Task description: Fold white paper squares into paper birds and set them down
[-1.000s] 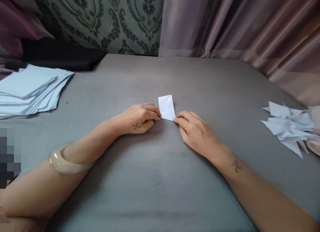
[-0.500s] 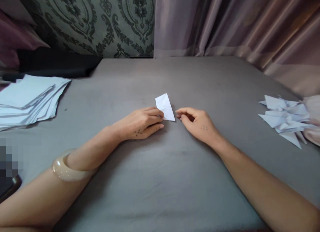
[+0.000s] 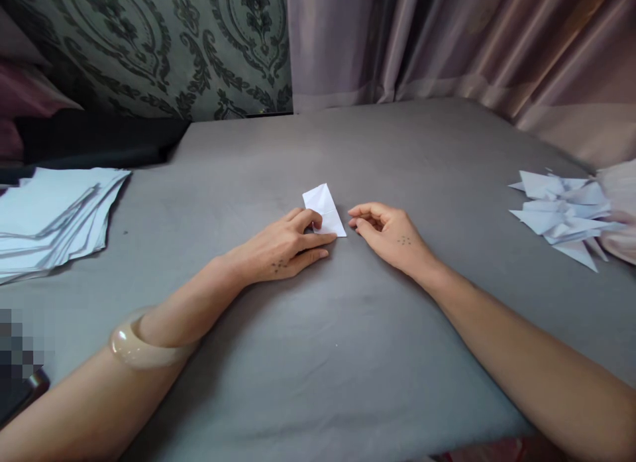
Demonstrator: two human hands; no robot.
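A small folded piece of white paper point(image 3: 325, 203) lies flat on the grey-covered table point(image 3: 338, 356), with a pointed corner towards the right. My left hand point(image 3: 291, 243) rests on its near left part; the index finger stretches along the near edge, other fingers are bent on the paper, and the thumb lies on the cloth. Just right of the paper, my right hand point(image 3: 387, 233) hovers or rests with fingers curved and a gap between thumb and fingertips, holding nothing. It does not touch the paper.
On the left is a stack of white paper sheets point(image 3: 59, 210), with black cloth point(image 3: 99, 140) behind it. Several folded white paper shapes point(image 3: 564, 210) lie in a pile at the right. Curtains point(image 3: 348, 44) and a patterned wall point(image 3: 199, 51) border the far side.
My left index finger has stretched out along the paper's near edge, and the left fingers have spread. My right hand stays beside the paper. The view has tilted slightly.
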